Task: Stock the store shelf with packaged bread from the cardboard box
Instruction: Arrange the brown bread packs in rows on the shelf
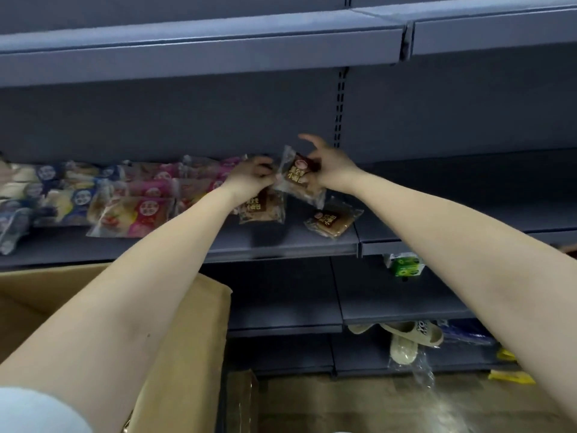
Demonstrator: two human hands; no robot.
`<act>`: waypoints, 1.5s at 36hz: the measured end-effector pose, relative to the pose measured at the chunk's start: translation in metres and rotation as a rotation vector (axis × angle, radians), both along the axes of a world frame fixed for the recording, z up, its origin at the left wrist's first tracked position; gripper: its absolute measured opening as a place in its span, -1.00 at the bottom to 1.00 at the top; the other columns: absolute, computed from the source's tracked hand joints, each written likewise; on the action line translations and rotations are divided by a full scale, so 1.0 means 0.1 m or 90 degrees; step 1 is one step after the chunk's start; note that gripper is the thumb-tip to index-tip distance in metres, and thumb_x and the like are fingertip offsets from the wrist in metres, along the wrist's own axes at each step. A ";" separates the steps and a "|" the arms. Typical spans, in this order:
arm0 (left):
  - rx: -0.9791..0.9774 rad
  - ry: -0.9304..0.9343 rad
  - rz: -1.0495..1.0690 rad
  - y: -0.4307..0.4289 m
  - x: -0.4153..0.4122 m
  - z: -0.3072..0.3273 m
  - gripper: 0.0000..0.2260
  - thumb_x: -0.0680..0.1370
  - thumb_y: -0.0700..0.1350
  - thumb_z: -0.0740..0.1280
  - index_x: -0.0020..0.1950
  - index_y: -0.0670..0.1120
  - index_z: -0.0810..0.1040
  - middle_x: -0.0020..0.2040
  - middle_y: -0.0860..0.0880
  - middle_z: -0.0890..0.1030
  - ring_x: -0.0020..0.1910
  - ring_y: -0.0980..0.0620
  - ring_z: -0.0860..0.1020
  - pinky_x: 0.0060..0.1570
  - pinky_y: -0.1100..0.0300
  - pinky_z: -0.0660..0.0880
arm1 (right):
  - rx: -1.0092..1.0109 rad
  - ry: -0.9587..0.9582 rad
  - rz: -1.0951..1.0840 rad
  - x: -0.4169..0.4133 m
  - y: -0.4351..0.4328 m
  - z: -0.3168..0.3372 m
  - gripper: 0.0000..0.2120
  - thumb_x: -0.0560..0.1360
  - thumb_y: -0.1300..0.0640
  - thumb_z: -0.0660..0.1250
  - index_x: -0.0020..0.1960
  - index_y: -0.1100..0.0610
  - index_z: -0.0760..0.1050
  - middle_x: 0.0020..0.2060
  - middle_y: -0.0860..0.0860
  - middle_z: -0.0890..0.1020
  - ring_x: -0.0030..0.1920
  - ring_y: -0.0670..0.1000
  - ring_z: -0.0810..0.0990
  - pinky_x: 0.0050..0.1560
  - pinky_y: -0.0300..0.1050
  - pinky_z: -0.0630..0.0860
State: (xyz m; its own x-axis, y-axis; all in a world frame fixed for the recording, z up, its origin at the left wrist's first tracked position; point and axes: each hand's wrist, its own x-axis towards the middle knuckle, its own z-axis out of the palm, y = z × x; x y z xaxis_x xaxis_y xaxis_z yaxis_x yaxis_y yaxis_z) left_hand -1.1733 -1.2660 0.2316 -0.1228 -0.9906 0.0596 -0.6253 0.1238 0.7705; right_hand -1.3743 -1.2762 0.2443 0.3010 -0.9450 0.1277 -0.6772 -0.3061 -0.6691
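Observation:
Both my arms reach to the grey store shelf (281,245). A brown-labelled bread packet (298,175) is held up above the shelf between both hands: my left hand (249,176) pinches its left edge and my right hand (324,167) grips its right side, index finger raised. Two more brown bread packets lie flat on the shelf, one (262,209) under my left wrist and one (332,221) to the right. Rows of pink packets (150,201) and blue packets (46,195) fill the shelf's left part. The open cardboard box (193,323) stands below my left arm.
Another grey shelf (218,48) hangs overhead. A slotted upright (341,104) divides the bays. On a lower shelf sits a green and white carton (406,264). Beige slippers (409,339) in plastic and yellow items (512,375) lie near the floor at right.

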 end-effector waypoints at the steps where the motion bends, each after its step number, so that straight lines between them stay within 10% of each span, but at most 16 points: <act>1: 0.000 0.003 0.004 0.03 0.05 -0.01 -0.56 0.55 -0.03 0.37 0.38 -0.13 0.41 0.27 -0.10 0.54 0.23 -0.05 0.51 0.22 0.11 0.46 | 0.002 0.000 0.023 0.13 0.01 -0.01 -0.18 0.41 0.21 0.46 0.51 -0.11 0.09 0.20 0.00 0.56 0.16 0.00 0.55 -0.01 -0.18 0.56; 6: 0.055 0.052 0.101 0.16 0.29 -0.03 -0.70 0.54 -0.13 0.38 0.26 -0.12 0.47 0.21 -0.18 0.55 0.13 -0.17 0.57 0.06 -0.13 0.57 | -0.014 0.018 0.087 0.55 0.08 -0.04 -0.22 0.44 0.18 0.44 0.50 -0.11 0.08 0.25 0.01 0.48 0.22 -0.04 0.44 0.12 -0.20 0.42; 14: 0.123 0.181 0.161 0.40 0.73 -0.23 -0.71 0.59 -0.20 0.30 0.32 -0.16 0.43 0.18 -0.12 0.52 0.02 -0.05 0.57 -0.29 0.08 0.63 | 0.067 0.124 0.101 0.62 0.09 -0.17 -0.54 0.51 0.24 0.34 0.37 0.04 0.37 0.24 0.03 0.49 0.16 0.00 0.49 0.04 -0.16 0.45; 20: 0.138 0.102 0.139 0.49 0.74 -0.49 -0.77 0.54 -0.08 0.39 0.17 -0.08 0.49 -0.10 -0.08 0.62 -0.25 0.05 0.60 -0.34 0.16 0.55 | 0.135 0.109 0.066 0.58 0.13 -0.33 -0.59 0.51 0.41 0.21 0.30 0.12 0.47 0.09 0.03 0.51 -0.17 -0.08 0.58 -0.24 -0.30 0.54; 26: 0.110 0.024 0.139 0.41 0.62 -0.54 -0.86 0.51 -0.10 0.43 0.03 -0.06 0.57 -0.12 -0.04 0.62 -0.21 0.07 0.59 -0.37 0.26 0.51 | 0.152 0.108 -0.011 0.52 0.16 -0.44 -0.65 0.51 0.37 0.22 0.26 0.18 0.46 0.13 0.15 0.53 -0.10 0.02 0.60 -0.21 -0.19 0.61; 36: 0.055 -0.070 0.174 0.30 0.63 -0.73 -0.84 0.54 -0.02 0.36 0.07 -0.04 0.60 0.05 -0.09 0.64 0.00 -0.12 0.58 0.03 0.06 0.54 | 0.173 0.080 -0.086 0.56 0.16 -0.63 -0.68 0.54 0.33 0.21 0.28 0.25 0.43 0.21 0.18 0.50 -0.01 0.14 0.64 -0.13 -0.02 0.65; 42: -0.020 -0.206 0.208 0.32 0.75 -0.63 -0.82 0.58 -0.09 0.22 0.09 -0.15 0.50 -0.08 -0.16 0.58 -0.05 -0.24 0.55 -0.20 0.08 0.44 | 0.171 0.032 -0.101 0.55 0.10 -0.66 -0.69 0.54 0.34 0.23 0.27 0.22 0.42 0.20 0.16 0.50 -0.09 0.08 0.63 -0.23 -0.18 0.62; 54: -0.100 -0.443 0.064 0.48 0.78 -0.71 -0.43 0.54 0.25 0.22 0.45 -0.01 0.26 0.40 -0.11 0.37 0.36 -0.21 0.31 0.28 -0.10 0.28 | 0.169 -0.023 -0.075 0.63 0.07 -0.73 -0.74 0.57 0.31 0.23 0.24 0.19 0.39 0.09 0.17 0.53 -0.19 0.03 0.59 -0.43 -0.34 0.55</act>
